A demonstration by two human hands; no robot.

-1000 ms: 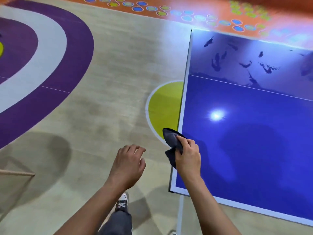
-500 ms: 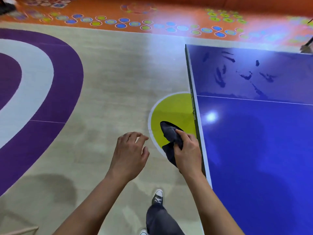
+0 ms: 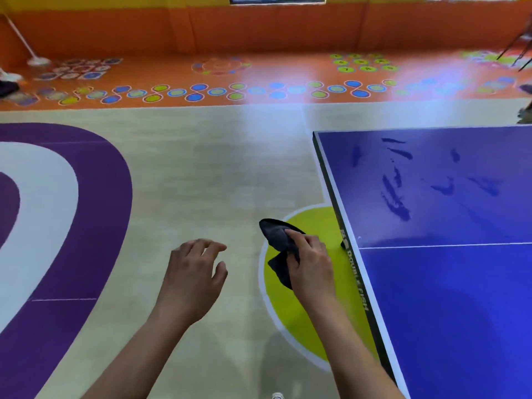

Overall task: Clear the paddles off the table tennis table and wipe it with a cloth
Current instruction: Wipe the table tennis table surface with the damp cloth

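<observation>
though partly hidden, cloth fills right hand.

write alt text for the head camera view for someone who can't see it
A person's right hand grips a crumpled dark cloth beside the edge of a blue table tennis table, above a yellow floor circle. The left hand hangs empty beside it, fingers loosely curled. Dark smears mark the tabletop further along; no paddles show.
</observation>
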